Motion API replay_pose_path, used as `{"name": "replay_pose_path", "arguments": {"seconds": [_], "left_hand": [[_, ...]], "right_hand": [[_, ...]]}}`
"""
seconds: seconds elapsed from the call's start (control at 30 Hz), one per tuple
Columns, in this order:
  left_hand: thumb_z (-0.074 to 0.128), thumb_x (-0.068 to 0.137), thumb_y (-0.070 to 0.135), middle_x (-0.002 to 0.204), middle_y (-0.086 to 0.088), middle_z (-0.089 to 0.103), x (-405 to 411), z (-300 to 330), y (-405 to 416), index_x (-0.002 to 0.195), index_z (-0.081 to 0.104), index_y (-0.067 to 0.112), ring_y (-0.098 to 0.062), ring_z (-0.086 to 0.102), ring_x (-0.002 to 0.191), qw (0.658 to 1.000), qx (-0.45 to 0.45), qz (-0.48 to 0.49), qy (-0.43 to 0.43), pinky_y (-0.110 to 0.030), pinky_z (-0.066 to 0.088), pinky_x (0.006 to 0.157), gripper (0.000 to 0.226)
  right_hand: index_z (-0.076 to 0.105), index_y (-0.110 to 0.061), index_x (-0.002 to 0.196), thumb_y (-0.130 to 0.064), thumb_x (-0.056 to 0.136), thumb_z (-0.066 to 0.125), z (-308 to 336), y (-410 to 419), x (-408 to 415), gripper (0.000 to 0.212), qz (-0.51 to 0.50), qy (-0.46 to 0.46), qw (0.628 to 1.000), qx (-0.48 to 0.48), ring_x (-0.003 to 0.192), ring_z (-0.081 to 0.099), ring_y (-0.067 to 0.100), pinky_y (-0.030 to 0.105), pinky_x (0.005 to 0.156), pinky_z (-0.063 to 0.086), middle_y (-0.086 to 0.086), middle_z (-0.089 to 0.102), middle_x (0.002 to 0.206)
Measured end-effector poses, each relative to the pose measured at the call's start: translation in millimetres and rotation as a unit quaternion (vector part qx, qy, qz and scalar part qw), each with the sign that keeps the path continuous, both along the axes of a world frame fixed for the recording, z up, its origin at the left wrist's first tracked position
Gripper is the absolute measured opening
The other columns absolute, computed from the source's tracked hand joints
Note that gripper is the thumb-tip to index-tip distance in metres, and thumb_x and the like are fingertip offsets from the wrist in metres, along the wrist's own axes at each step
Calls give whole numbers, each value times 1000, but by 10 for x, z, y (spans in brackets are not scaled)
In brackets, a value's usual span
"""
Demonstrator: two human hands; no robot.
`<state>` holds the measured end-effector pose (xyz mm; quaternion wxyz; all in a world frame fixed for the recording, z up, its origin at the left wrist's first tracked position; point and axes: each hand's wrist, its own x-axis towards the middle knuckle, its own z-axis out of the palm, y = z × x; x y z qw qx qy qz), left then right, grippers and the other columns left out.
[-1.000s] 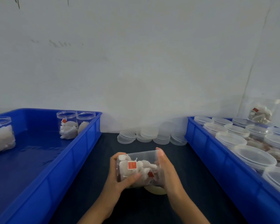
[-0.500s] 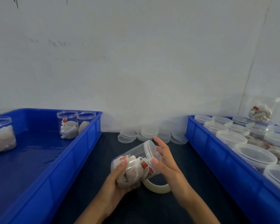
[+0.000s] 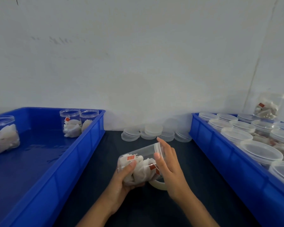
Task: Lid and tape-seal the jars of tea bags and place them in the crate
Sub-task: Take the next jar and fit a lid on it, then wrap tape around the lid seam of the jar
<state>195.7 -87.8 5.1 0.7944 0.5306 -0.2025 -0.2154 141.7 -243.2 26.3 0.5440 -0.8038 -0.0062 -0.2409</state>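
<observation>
- Jar (image 3: 140, 163) of tea bags lies tilted above the dark table (image 3: 95, 181), between the 2 blue crates, base toward the person and lidded end pointing up and away
- Left hand (image 3: 123, 181) cups the base from below, thumb curled over the wall near a red tag; that grip looks like the anchor and should stay firm so the jar cannot roll
- Right hand (image 3: 166, 163) rests on the lid end with fingers fairly straight and laid along the lid's (image 3: 159, 149) rim, thumb on the jar wall; it presses, it does not pinch
- Tape roll (image 3: 157, 184) lies on the table just under the jar, partly hidden by the right wrist
- Sealing probably comes next: I would smooth tape across the seam of lid and wall, turning the jar with the left hand
- Left crate (image 3: 82, 154) holds 3 open jars; whether it is the destination I cannot tell
</observation>
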Motion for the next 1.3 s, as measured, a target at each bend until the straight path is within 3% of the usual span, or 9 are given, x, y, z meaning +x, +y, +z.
{"name": "replay_pose_path", "arguments": {"seconds": [0.33, 0.47, 0.6, 0.73, 0.87, 0.97, 1.03, 1.13, 1.3], "left_hand": [[84, 60, 50, 116, -2, 65, 2, 1, -58, 120, 49, 32, -11, 69, 97, 990, 79, 87, -75, -26, 57, 69, 72], [79, 58, 48, 118, 22, 53, 14, -9, -17, 118, 41, 47, 15, 57, 97, 946, 184, 139, -228, -11, 52, 65, 71], [83, 44, 62, 113, 40, 44, 37, -67, 32, 125, 33, 54, 18, 48, 104, 822, 333, 228, -402, -7, 40, 77, 95], [87, 43, 58, 102, 24, 51, 38, -113, 11, 112, 35, 41, 4, 54, 90, 837, 327, 315, -306, -12, 41, 66, 88], [78, 49, 69, 104, 3, 60, 126, -167, 48, 111, 41, 23, -17, 60, 92, 815, 400, 344, -240, -36, 53, 75, 85], [73, 55, 72, 111, -3, 61, 144, -184, 32, 113, 41, 17, -23, 60, 100, 807, 424, 339, -233, -40, 52, 83, 86], [72, 57, 71, 116, -4, 61, 151, -190, 24, 117, 43, 16, -23, 58, 106, 811, 421, 329, -237, -40, 49, 90, 86], [62, 62, 74, 128, -9, 54, 109, -128, 21, 130, 44, 9, -25, 50, 119, 820, 344, 381, -251, -47, 40, 103, 96], [54, 85, 42, 109, -5, 53, -74, 24, -41, 117, 49, 16, -8, 48, 95, 677, 236, 484, -502, -29, 45, 77, 41]], "right_hand": [[52, -37, 102, -69, 86, 27, -12, -58, 58, 44, -32, -25, 999, 16, 97, 60, 15, 48, 82, 54, -5, 59, 95], [51, -53, 112, -73, 84, 38, 38, -67, 23, 37, -58, -44, 997, 17, 96, 58, -2, 28, 79, 54, -12, 56, 109], [47, -47, 131, -65, 84, 48, 24, -47, -9, 50, -49, -68, 996, 39, 104, 49, -14, 10, 79, 47, -21, 46, 120], [47, -33, 133, -36, 94, 51, -17, -53, 17, 40, -12, -70, 989, 133, 98, 61, 6, 19, 76, 53, -13, 49, 125], [56, -34, 118, -24, 92, 61, -113, -208, -19, 28, -19, 27, 995, -99, 105, 56, 3, 20, 89, 48, -17, 57, 112], [52, -32, 122, -50, 83, 64, -186, -307, -16, 45, 25, 161, 914, -371, 115, 39, 2, 26, 104, 33, -17, 48, 121], [58, -29, 107, -49, 84, 63, -177, -300, -14, 31, 5, 169, 894, -414, 108, 42, 5, 25, 101, 33, -15, 49, 112], [57, -26, 87, -43, 90, 58, -182, -271, -29, 18, -52, 130, 913, -384, 83, 51, 4, 24, 85, 42, -11, 56, 89], [53, -23, 86, -35, 96, 52, -180, -182, -48, 15, -40, 83, 989, -119, 62, 50, 7, 20, 58, 39, -5, 57, 72]]}}
